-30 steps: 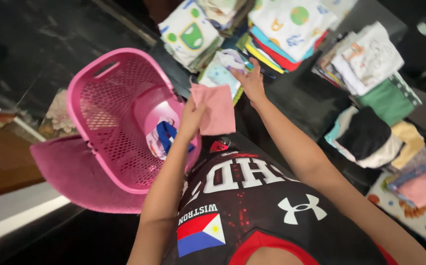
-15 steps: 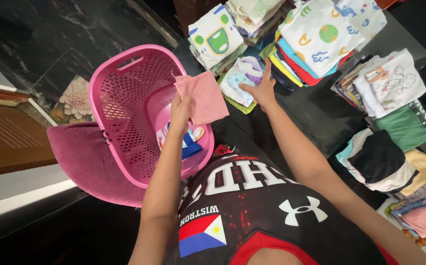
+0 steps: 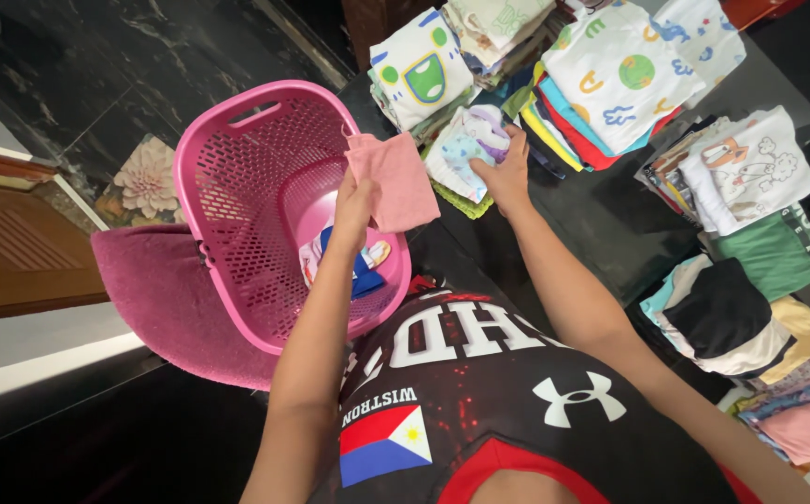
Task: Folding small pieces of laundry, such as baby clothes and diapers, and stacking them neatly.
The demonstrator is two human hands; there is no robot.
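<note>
1. Holding: left hand (image 3: 353, 198) pinches folded pink cloth (image 3: 392, 180) at lower edge, above pink basket (image 3: 237, 187) rim.
2. Right hand (image 3: 507, 171), fingers spread, presses flat on small pastel stack (image 3: 465, 149) on dark table (image 3: 601, 210).
3. Advice: keep stack steadied w/ right; lay cloth square on top, edges aligned, fold kept intact.

Bare dark bench (image 3: 601, 219) lies just right of the right grip (image 3: 509, 173). Stacked folded clothes (image 3: 610, 70) crowd ahead and further right. Pink basket (image 3: 237, 196) blocks below the left grip (image 3: 353, 201), interior mostly open.
</note>
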